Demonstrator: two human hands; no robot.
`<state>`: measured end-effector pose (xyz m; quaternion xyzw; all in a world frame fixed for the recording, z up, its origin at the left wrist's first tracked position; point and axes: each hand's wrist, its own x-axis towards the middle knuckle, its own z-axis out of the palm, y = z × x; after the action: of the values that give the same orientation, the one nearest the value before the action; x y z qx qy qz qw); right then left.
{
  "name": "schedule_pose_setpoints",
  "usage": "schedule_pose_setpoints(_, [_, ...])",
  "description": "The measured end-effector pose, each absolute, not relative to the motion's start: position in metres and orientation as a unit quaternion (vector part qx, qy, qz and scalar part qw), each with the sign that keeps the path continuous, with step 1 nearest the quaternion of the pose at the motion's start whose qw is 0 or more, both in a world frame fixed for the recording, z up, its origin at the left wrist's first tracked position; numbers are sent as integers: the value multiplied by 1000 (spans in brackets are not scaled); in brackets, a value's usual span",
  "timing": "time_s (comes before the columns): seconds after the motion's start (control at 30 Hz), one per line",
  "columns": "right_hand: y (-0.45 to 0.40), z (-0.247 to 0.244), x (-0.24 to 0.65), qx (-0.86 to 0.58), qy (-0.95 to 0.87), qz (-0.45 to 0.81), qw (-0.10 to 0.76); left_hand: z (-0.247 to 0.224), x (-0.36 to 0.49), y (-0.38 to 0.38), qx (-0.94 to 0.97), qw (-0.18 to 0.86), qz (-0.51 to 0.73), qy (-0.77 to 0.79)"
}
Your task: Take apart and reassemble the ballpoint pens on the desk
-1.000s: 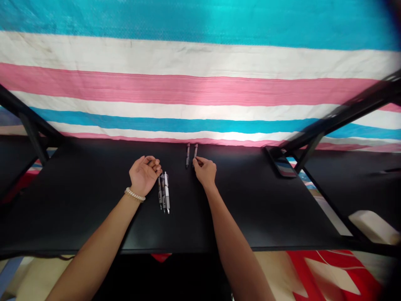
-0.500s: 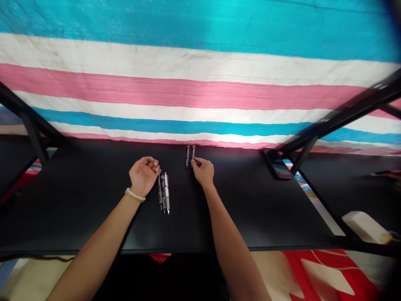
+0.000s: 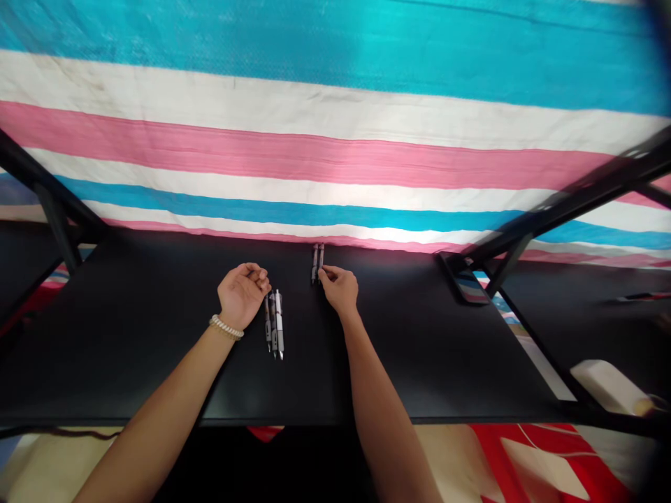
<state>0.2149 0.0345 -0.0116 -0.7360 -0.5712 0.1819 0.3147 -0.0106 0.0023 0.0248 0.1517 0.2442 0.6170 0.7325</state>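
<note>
My right hand (image 3: 340,288) pinches a slim pen (image 3: 321,254) between thumb and fingertips at the back of the black desk. Close beside it on the left lies a second pen (image 3: 314,264), nearly parallel. My left hand (image 3: 242,293) rests palm up with loosely curled fingers and nothing in it. By its fingertips, three pens lie side by side: a white and grey pen (image 3: 279,323) on the right, a dark grey pen (image 3: 273,335) in the middle and another dark pen (image 3: 268,325) on the left.
The black desk (image 3: 398,349) ends at a striped sheet (image 3: 335,161) behind. A smartphone (image 3: 466,279) lies at the right by a black metal frame (image 3: 508,241). Beyond the frame is a white block-like object (image 3: 608,386).
The pen in my right hand has shifted slightly left, narrowing the gap to the pen beside it. My left hand stays almost in place.
</note>
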Motion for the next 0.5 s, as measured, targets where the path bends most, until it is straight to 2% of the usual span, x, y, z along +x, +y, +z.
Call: schedule_pose_setpoints(0.5, [35, -8, 213, -745, -565, 184, 303, 24, -8, 1, 161, 736, 614, 236])
